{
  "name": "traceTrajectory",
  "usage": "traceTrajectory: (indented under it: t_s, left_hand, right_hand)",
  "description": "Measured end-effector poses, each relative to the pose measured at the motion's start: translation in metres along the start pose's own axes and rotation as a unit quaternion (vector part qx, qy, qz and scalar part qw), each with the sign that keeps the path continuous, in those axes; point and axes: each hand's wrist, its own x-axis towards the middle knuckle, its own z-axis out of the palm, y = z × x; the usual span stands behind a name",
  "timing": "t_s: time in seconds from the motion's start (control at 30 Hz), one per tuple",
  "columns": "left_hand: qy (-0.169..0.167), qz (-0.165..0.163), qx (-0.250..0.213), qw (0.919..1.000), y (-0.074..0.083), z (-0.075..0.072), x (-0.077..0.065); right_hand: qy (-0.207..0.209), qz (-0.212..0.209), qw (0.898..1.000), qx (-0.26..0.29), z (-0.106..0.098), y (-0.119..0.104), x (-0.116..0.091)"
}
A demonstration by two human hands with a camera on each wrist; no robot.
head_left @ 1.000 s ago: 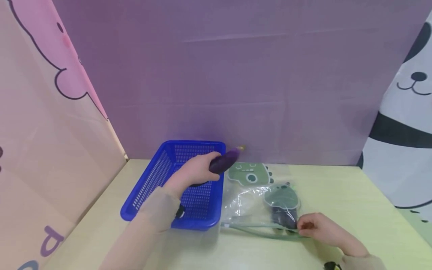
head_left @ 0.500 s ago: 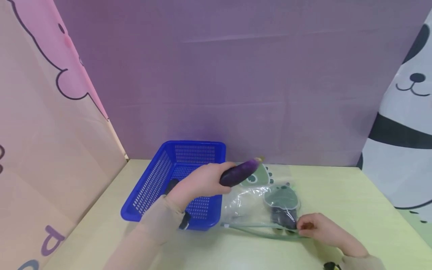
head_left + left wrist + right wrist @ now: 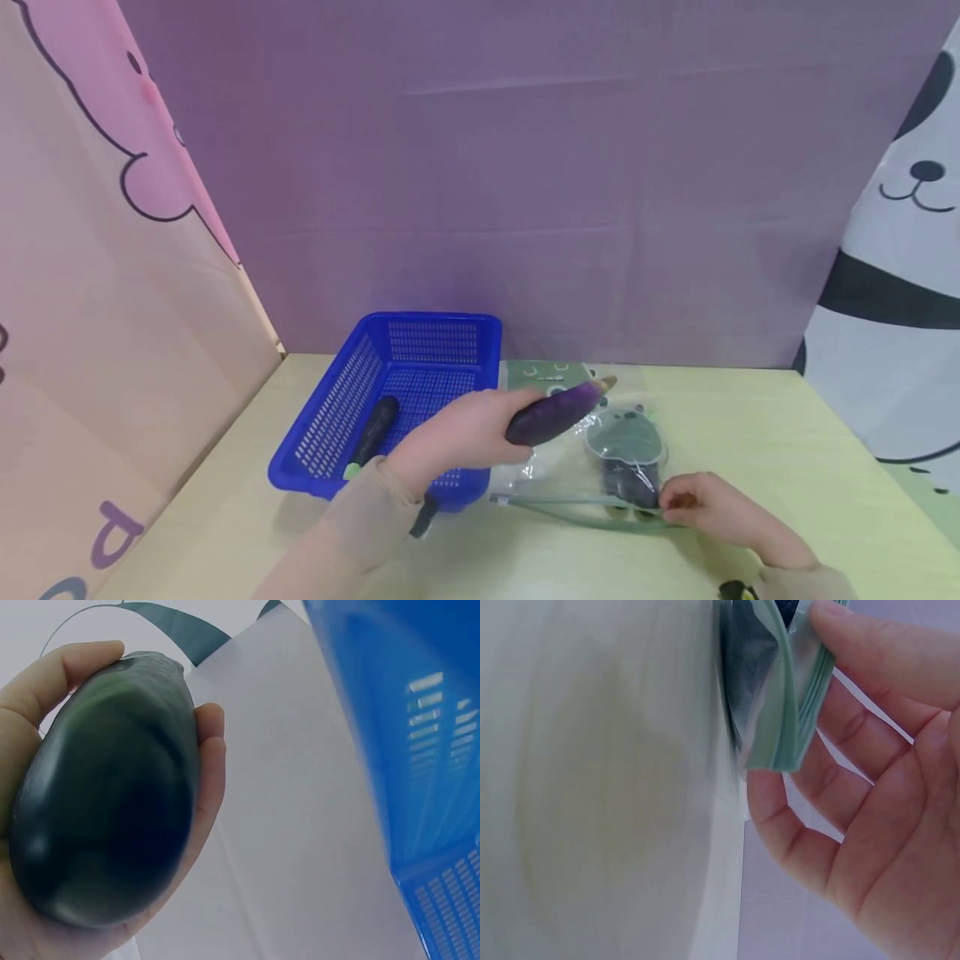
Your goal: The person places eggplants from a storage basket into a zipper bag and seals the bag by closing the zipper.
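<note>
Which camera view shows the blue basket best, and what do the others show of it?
The head view: the blue basket shows from rim to floor, though the left arm hides part. The left wrist view shows only a cropped part; the right wrist view, none.

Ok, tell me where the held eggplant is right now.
In the head view, the eggplant is in the left hand, right of the blue basket and appearing over the zip bag.

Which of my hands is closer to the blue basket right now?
Left. Your left hand, gripping an eggplant, is by the right side of the blue basket; your right hand is farther away, pinching the right corner of the green-edged zip bag.
</note>
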Motion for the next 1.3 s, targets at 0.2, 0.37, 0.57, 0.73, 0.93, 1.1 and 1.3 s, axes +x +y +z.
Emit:
traceTrajectory:
  t_s: [0.2, 0.37, 0.57, 0.73, 0.93, 1.1, 1.3]
  left_hand:
    - [0.007, 0.013, -0.005, 0.9999, 0.0, 0.012, -0.003]
    - [0.012, 0.019, -0.009, 0.9997, -0.001, 0.023, -0.002]
    - [0.008, 0.008, -0.033, 0.9994, -0.002, 0.035, -0.004]
    - [0.018, 0.004, -0.051, 0.9985, -0.003, 0.041, -0.004]
    - [0.042, 0.005, -0.089, 0.9952, -0.006, 0.046, -0.005]
    - [0.062, -0.015, -0.127, 0.9898, -0.009, 0.049, -0.008]
    - [0.091, -0.043, -0.161, 0.9818, -0.012, 0.049, -0.011]
  right_hand:
    - [-0.002, 0.014, 1.0, -0.001, 0.0, -0.001, 0.0]
    - [0.003, -0.005, 1.0, -0.005, 0.0, 0.0, 0.0]
    - [0.009, -0.027, 1.0, -0.01, 0.0, 0.0, 0.0]
    - [0.005, -0.022, 1.0, -0.011, -0.001, 0.0, 0.0]
    - [0.0, -0.01, 1.0, -0.008, -0.001, 0.0, 0.0]
    - [-0.001, -0.012, 1.0, -0.005, -0.001, 0.001, 0.001]
    - [-0.003, -0.009, 1.0, -0.01, 0.0, 0.002, 0.001]
